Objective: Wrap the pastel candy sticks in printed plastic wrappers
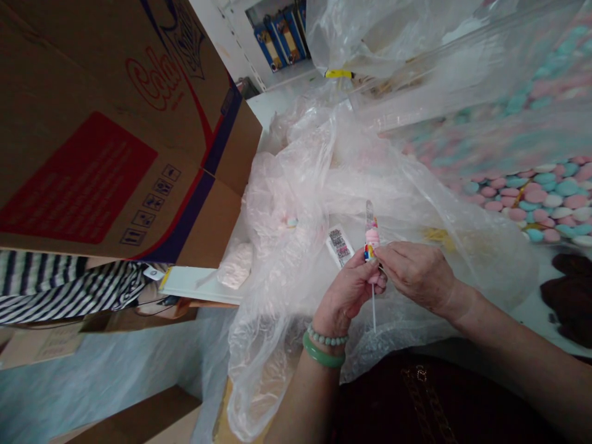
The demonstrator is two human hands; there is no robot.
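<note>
My left hand (351, 283) is closed around a pink lollipop (372, 237) with a white stick pointing down. The lollipop stands nearly upright, with a clear wrapper at its top and a rainbow-coloured patch on its front. From the right, my right hand (419, 271) pinches at the lollipop's side, fingertips close to my left thumb. Exactly what part those fingertips grip is hidden. Just left of the lollipop lies a small white packet with dark print (340, 246). Beneath both hands spreads a large crumpled clear plastic bag (296, 277).
A big printed cardboard box (185, 148) stands at the left. To the right, a clear bin holds pink, blue and white rounded pieces (541, 200). A yellow-handled tool (339, 73) lies at the back. Someone's striped sleeve (69, 283) shows below the box.
</note>
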